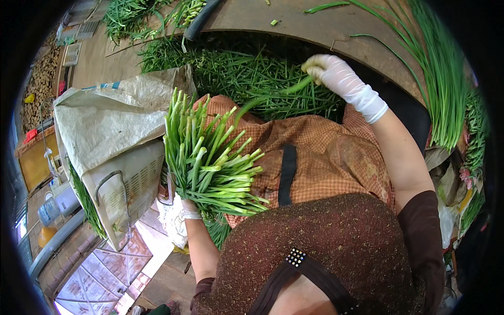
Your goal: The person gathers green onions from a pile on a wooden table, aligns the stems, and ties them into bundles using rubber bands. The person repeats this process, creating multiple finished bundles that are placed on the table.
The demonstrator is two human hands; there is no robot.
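Observation:
My left hand (pixel 191 208), in a thin white glove, grips a thick bunch of green allium stalks (pixel 214 165) from below. The pale cut ends fan up and to the right over my lap. My right hand (pixel 325 73), also in a white glove, is raised over a heap of green leaf trimmings (pixel 244 75). Its fingers are curled around one end of a long green leaf (pixel 271 96), which is motion-blurred and trails back towards the bunch. The bunch hides most of my left hand's fingers.
A white plastic crate (pixel 134 177) with wire handles and a woven sack (pixel 114 110) over it stands at left. A brown board (pixel 267 17) curves across the front. Long green stalks (pixel 443 98) hang over its right end. A dark pipe (pixel 202 17) crosses the board's edge.

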